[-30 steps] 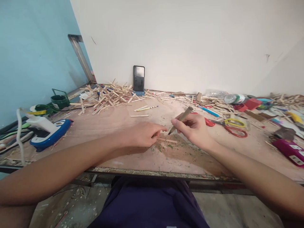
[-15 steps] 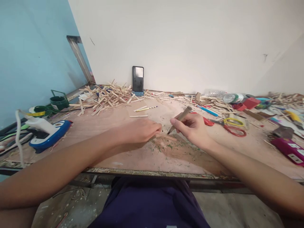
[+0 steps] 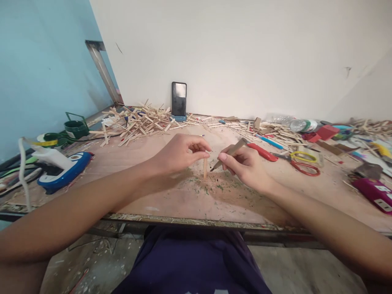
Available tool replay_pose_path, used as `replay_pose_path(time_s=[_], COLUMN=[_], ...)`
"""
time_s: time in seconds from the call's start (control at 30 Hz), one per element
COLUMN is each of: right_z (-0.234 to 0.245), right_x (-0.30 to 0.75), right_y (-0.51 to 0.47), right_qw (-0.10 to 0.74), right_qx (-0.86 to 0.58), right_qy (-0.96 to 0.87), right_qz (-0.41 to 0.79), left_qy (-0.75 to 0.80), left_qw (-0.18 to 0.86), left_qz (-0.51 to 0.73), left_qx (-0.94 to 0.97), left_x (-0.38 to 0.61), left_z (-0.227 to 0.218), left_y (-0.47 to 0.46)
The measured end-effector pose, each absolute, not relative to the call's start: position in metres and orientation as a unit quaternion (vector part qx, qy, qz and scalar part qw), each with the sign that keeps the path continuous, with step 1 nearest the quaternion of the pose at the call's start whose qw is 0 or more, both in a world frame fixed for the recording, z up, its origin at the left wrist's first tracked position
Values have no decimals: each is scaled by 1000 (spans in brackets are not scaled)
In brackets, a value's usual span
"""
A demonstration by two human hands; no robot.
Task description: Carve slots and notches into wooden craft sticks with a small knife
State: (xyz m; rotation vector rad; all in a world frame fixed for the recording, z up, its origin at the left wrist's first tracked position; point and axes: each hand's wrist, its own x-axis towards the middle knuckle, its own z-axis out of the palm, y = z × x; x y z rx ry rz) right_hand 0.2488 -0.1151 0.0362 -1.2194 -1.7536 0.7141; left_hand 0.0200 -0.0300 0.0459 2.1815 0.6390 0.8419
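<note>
My left hand [image 3: 183,153] hovers over the middle of the table, its thumb and fingers apart. Just below its thumb is a short flat wooden stick [image 3: 205,169], pointing towards me; whether the thumb touches its far end is unclear. My right hand [image 3: 243,163] grips a pen-like tool with a flat brown handle [image 3: 234,148] and a dark pointed tip. That tip is close to the stick's right side, with a small gap between. Green and dark crumbs [image 3: 206,190] are scattered on the wooden table [image 3: 171,200] around the stick.
Red-and-yellow-handled scissors [image 3: 304,163] and a red-handled tool [image 3: 261,152] lie right of my right hand. A pile of wooden sticks [image 3: 143,122] and a propped phone [image 3: 179,99] are at the back. A blue power strip [image 3: 65,173] sits left, a magenta object [image 3: 373,194] right.
My left hand has lifted and its fingers have spread. The wooden stick has turned from lying crosswise to pointing towards me. The tool's tip has shifted slightly left.
</note>
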Motion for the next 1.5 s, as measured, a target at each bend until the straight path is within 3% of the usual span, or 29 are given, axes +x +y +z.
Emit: replay_pose_path(time_s=[0.4, 0.63, 1.5], right_z=[31, 31, 29], right_x=[248, 246, 243], right_y=[-116, -115, -115], right_qw=[477, 440, 450], right_qx=[-405, -419, -448], right_qy=[-732, -751, -726], right_qz=[271, 259, 265], left_qy=[225, 220, 202], left_qw=[367, 380, 377], left_qz=[336, 330, 318], left_qx=[837, 836, 846], left_x=[23, 23, 22], left_z=[43, 43, 41], left_y=[-33, -34, -33])
